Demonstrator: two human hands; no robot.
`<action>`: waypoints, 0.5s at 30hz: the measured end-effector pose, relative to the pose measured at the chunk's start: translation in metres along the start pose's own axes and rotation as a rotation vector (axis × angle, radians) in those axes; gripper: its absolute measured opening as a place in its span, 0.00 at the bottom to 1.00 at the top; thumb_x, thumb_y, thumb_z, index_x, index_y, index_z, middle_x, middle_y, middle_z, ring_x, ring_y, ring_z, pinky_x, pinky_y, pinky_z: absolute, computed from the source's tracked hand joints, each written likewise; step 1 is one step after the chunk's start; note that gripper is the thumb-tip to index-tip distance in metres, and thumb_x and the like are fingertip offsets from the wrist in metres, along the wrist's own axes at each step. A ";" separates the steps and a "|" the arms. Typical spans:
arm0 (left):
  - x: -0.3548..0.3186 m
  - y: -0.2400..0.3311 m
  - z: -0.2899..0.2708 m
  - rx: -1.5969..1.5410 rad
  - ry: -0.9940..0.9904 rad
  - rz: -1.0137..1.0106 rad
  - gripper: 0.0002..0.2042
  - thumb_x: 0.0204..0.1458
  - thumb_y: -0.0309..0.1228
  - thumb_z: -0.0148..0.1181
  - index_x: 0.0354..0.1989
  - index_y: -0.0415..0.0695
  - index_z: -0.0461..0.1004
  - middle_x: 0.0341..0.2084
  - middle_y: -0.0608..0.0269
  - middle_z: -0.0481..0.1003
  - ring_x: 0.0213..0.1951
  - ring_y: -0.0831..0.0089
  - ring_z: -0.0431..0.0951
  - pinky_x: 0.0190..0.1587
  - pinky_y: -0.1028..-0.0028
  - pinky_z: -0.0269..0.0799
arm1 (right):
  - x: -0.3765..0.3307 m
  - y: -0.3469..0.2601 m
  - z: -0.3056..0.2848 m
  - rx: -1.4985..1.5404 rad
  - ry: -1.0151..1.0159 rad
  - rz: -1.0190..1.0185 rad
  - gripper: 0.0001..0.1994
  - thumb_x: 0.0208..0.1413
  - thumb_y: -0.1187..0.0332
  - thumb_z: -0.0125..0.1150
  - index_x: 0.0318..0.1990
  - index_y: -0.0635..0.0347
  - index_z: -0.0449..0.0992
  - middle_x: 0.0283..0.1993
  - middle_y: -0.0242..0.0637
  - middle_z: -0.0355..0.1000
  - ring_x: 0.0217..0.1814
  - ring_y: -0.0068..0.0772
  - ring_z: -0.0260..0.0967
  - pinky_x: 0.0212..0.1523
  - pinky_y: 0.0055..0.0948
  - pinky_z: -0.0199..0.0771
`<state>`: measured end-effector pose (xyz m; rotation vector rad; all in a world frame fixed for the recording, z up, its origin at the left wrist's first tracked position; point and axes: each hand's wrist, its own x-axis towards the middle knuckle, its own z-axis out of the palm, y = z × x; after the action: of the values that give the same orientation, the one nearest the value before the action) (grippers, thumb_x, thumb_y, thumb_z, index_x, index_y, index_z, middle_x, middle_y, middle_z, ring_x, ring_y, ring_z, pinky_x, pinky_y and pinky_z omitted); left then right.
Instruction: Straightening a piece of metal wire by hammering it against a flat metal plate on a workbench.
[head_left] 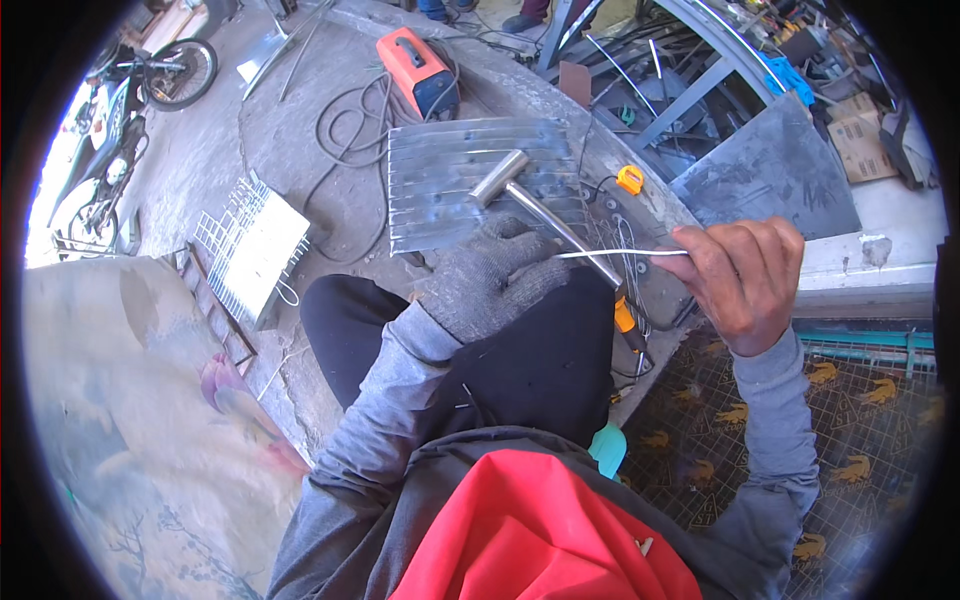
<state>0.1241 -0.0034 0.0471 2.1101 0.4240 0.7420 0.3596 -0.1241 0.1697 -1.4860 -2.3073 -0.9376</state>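
Your gloved left hand (pixel 482 280) hides part of the ribbed metal panel's (pixel 450 185) near edge, and you can't tell whether its fingers grip the thin white strip (pixel 605 252). The strip's other end disappears inside your bare right hand (pixel 745 275). You can't make out the kind of yellow-and-black tool (pixel 625 316) beside your right leg (pixel 570 350). The dark rim cuts off the motorcycle (pixel 122 150); the upper edge crops a bystander's legs (pixel 536 8).
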 end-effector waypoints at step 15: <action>0.014 0.042 0.041 0.061 0.244 0.018 0.15 0.53 0.30 0.62 0.48 0.38 0.76 0.36 0.47 0.78 0.38 0.50 0.80 0.41 0.60 0.75 | 0.019 -0.006 -0.006 -0.090 -0.069 -0.098 0.14 0.51 0.52 0.67 0.34 0.50 0.77 0.26 0.24 0.61 0.29 0.27 0.59 0.41 0.33 0.60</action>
<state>0.1621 -0.0457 0.0669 2.0894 0.5663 1.0137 0.3448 -0.1156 0.1821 -1.4732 -2.4372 -1.0440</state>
